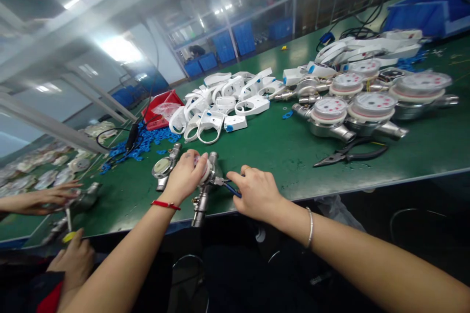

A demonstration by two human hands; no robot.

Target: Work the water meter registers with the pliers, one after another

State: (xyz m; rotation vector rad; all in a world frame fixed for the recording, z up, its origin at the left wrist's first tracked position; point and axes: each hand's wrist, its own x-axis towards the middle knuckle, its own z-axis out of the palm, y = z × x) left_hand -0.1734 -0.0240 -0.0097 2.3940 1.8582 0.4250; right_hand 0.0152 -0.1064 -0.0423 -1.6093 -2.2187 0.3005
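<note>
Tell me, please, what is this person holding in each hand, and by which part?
The right hand holds a blue-handled tool by its handles; the left hand grips a metal meter at its round top.

On the green bench (pixel 286 149) we are seeing white rings (pixel 224 101) lying in a heap, 1 red bin (pixel 151 113) holding a clear bag (pixel 166 109) just to their left, and blue clips (pixel 147 141) spreading beside it. To the right, 1 pair of pliers (pixel 344 156) is lying near the front edge. Farther back, we are noticing black cables (pixel 362 33), 1 blue bin (pixel 414 18), 1 yellow bit (pixel 284 48) and shelves (pixel 228 23) holding blue boxes (pixel 244 38).
</note>
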